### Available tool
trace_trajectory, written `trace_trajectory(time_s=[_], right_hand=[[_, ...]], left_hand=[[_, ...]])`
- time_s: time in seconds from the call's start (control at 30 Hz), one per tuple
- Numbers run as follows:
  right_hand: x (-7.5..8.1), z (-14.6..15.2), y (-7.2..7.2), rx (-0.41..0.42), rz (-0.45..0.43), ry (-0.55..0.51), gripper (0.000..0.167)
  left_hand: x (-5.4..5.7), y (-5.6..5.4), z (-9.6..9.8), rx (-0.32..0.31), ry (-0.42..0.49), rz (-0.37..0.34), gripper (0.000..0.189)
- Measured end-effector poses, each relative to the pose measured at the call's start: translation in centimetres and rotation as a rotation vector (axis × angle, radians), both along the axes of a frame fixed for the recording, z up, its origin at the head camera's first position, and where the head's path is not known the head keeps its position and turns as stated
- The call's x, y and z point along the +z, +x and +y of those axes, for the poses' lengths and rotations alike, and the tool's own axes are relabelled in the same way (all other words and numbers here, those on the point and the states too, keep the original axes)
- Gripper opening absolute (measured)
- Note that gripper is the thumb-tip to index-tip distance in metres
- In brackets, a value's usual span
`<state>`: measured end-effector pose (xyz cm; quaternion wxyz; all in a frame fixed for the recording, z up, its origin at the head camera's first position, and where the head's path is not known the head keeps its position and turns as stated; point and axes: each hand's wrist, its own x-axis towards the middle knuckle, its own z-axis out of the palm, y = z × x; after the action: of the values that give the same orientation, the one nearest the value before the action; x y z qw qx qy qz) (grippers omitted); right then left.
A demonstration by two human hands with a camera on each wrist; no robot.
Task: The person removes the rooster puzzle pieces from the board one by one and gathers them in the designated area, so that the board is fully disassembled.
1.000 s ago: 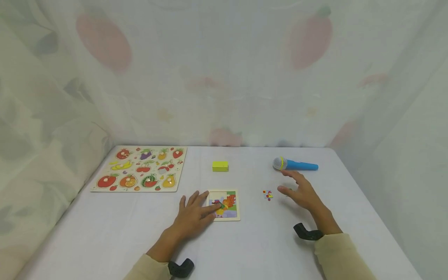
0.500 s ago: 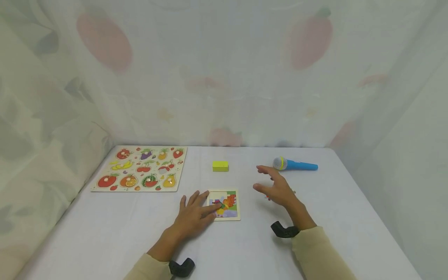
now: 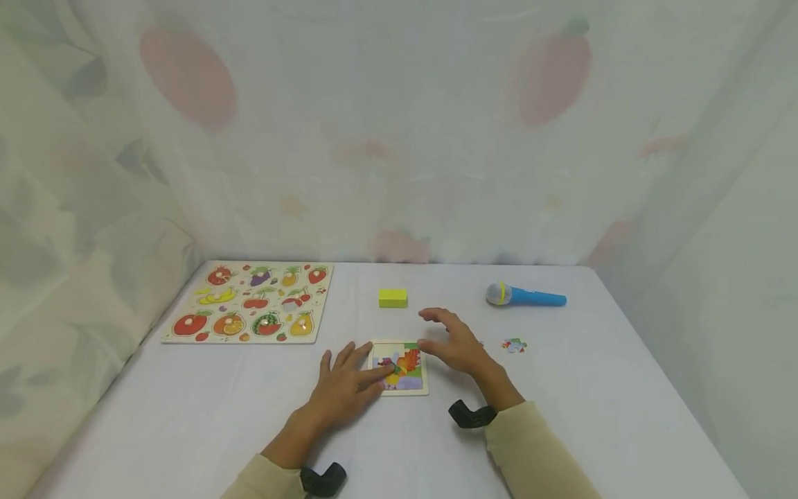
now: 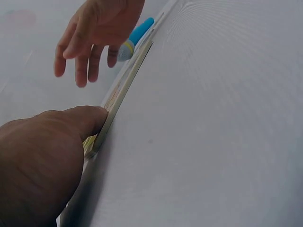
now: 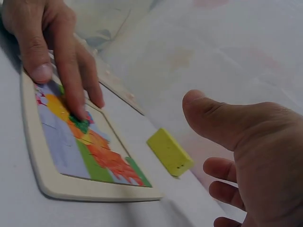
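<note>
Currently both hands at one small puzzle tray, lying flat near the middle of the white table. Left hand spread and gripping nothing: one fingertip down on a green part of the picture, another finger at the far left of the frame, thumb at the near side. Tray partly filled, orange, green and lilac sections together, pale bare patch toward its far left. Right hand raised above the table by the tray's far right corner; thumb and fingers wide apart, space between them, nothing in the grasp. Loose puzzle piece on the cloth to the right, well apart from the tray; a scrap of something coloured shows next to the right hand, too hidden to identify. Yellow block behind the tray. Blue toy microphone on its side at back right, grey head pointing left. Fruit board flat at back left, knobbed fruit shapes in rows. Beige sleeves, a black wrist mount at the right wrist and a similar one at the left
</note>
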<state>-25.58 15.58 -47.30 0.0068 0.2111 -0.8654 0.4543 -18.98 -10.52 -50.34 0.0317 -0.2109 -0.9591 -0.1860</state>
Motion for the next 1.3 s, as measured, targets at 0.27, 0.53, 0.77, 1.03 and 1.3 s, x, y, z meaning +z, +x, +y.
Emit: trace_trajectory(time_s=[0.27, 0.53, 0.77, 1.03, 1.3], right_hand=[[-1.9, -1.3, -0.1, 0.155, 0.048, 0.136, 0.045], [-2.4, -2.1, 0.1, 0.129, 0.049, 0.280, 0.031], [-2.2, -2.6, 0.3, 0.106, 0.073, 0.392, 0.022], [-2.2, -2.7, 0.3, 0.107, 0.080, 0.389, 0.018], [-2.4, -2.8, 0.4, 0.123, 0.129, 0.375, 0.010]], left_hand=[[-0.1, 0.0, 0.0, -0.005, 0.000, 0.015, 0.035], [0.2, 0.0, 0.0, 0.000, -0.012, 0.009, 0.035], [0.3, 0.1, 0.0, -0.005, -0.015, 0.018, 0.035], [0.1, 0.0, 0.1, 0.005, -0.020, 0.016, 0.034], [-0.1, -0.1, 0.1, 0.000, -0.019, 0.028, 0.034]])
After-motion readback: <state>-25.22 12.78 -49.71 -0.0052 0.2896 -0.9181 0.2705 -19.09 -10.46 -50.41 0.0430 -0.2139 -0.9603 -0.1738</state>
